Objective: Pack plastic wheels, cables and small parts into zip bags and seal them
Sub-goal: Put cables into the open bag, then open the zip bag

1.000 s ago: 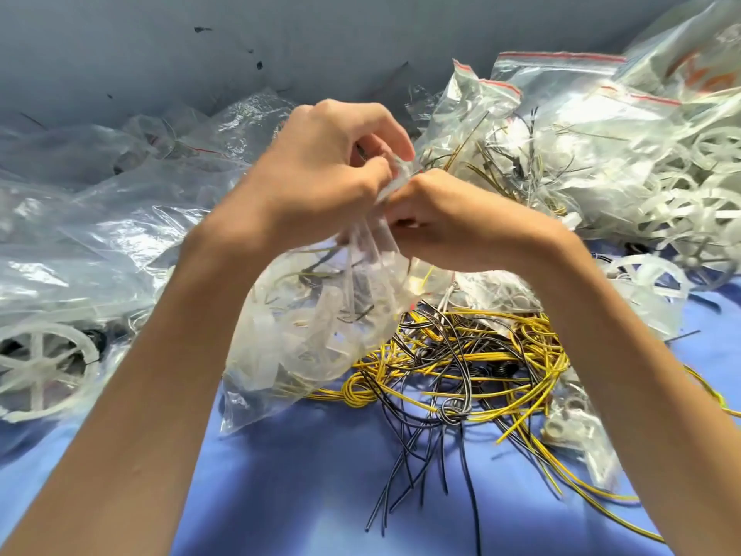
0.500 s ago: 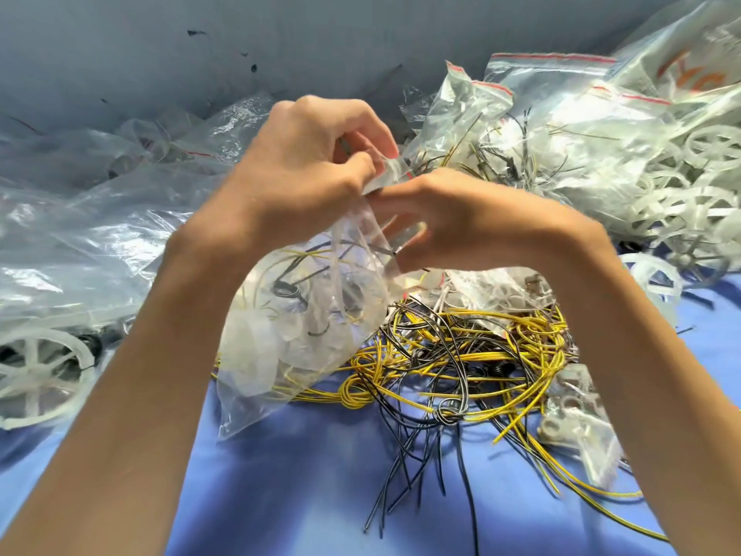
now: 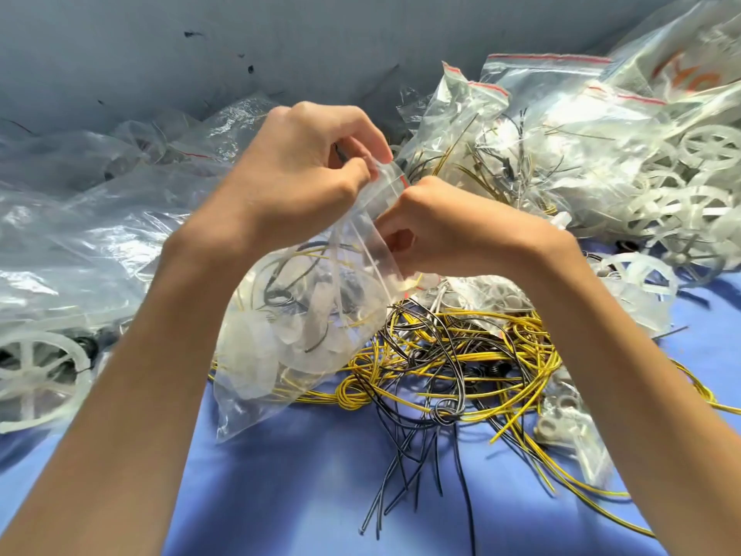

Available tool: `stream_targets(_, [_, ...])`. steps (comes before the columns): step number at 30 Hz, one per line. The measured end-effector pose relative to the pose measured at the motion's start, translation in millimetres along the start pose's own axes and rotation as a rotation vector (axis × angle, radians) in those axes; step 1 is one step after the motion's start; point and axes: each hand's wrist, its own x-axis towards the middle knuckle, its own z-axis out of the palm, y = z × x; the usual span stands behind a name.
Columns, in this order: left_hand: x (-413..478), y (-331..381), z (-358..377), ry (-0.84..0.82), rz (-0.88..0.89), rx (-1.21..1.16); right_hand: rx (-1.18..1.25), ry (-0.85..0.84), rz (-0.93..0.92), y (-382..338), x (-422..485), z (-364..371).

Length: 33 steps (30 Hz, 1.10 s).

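Left hand (image 3: 296, 182) and right hand (image 3: 449, 230) pinch filled clear plastic zip bag (image 3: 304, 335) at mouth, seal looks unfinished; loose yellow-and-black cables (image 3: 461, 355) below fingers (image 3: 363, 132) unpacked.

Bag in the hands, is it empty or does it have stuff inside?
It has stuff: white plastic parts and yellow and black cables show through the clear zip bag.

I'm looking down on a blue cloth (image 3: 304, 487) that covers the work surface, with soft shadows lying across it. Behind it rises a grey-blue wall (image 3: 140, 54) flecked with dark specks (image 3: 250, 69) (dirt or chips, I can't tell). The light is bright.
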Motion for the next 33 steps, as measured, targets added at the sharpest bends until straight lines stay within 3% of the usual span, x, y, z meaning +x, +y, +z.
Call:
stream_targets(2, [0,1,2,-0.011,0.016,-0.001,0.037,-0.018,-0.063,-8,1,5])
stream_targets(6, [-1,-2,1,-0.036,0.025,0.011,0.026,-0.263,0.036,-4,-6,0])
stream_targets(10, [1,-10,-4,-0.043,-0.005,0.057,0.23,-0.034,0.169,19,-24,-30])
stream_targets(13, [2,-11,-4,-0.079,-0.036,0.066,0.185,0.111,0.229,34,-35,-44])
stream_targets(21, [4,-18,-1,-0.096,-0.086,0.137,-0.075,-0.151,0.568,76,-38,-28])
stream_targets(24, [4,-20,0,-0.102,-0.079,0.137,-0.063,-0.268,0.668,88,-37,-20])
stream_targets(33, [3,-18,1,-0.127,-0.082,0.103,-0.154,-0.278,0.729,101,-40,-18])
